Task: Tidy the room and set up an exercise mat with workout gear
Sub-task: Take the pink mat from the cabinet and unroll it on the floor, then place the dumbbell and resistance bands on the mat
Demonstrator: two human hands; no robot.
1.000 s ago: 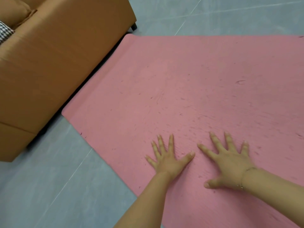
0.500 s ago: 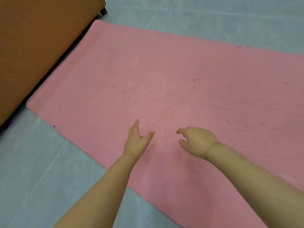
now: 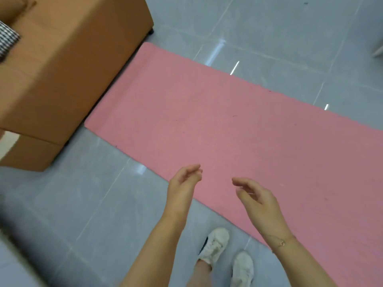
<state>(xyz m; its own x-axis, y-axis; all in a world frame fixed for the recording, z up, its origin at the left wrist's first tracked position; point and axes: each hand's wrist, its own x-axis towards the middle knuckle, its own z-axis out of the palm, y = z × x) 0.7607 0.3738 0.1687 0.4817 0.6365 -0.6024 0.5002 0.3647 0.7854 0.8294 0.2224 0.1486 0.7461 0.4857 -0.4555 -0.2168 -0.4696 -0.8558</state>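
Observation:
A pink exercise mat [image 3: 228, 125] lies flat and unrolled on the grey tiled floor, its short end beside the orange sofa. My left hand [image 3: 183, 185] hovers above the mat's near edge, fingers loosely curled and holding nothing. Over the mat to its right is my right hand [image 3: 257, 197], also empty with fingers apart and a thin bracelet on the wrist. Neither hand touches the mat. No workout gear is in view.
An orange sofa [image 3: 62, 75] stands at the left, with a black-and-white patterned cushion [image 3: 7, 41] on it. My two white sneakers [image 3: 215, 245] stand on the grey floor [image 3: 93, 204] just in front of the mat's near edge.
Both hands lifted off the mat, where they had been pressed flat. The view rose and pulled back, so my feet and more of the floor now show.

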